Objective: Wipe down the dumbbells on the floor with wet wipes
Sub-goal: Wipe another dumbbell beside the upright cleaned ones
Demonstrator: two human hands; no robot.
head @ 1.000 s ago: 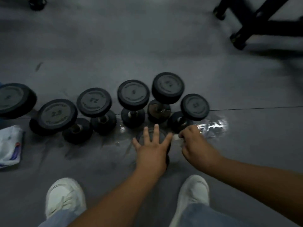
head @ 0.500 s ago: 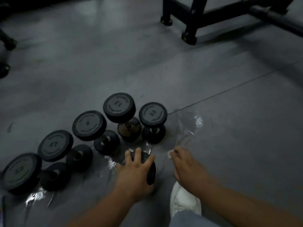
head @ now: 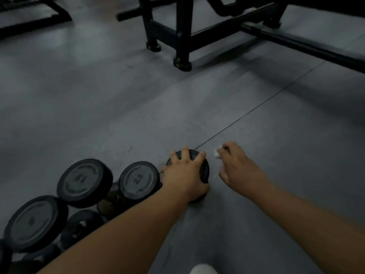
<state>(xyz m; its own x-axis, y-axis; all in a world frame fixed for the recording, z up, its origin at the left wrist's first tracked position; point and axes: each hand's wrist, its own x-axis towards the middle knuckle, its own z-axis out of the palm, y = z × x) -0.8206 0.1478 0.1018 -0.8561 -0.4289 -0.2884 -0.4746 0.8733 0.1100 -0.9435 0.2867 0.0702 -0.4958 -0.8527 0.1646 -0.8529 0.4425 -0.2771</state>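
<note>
Dumbbell point(head: 205, 172) stands under the left hand point(head: 184, 175) gripping its top, right hand point(head: 238, 168) just beside pinching a wipe point(head: 216, 154)

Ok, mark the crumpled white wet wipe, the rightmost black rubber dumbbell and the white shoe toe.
crumpled white wet wipe point(head: 216, 154): head view, its exposed left end.
rightmost black rubber dumbbell point(head: 205, 172): head view, top head's right rim.
white shoe toe point(head: 203, 270): head view, toe cap at bottom edge.
</note>
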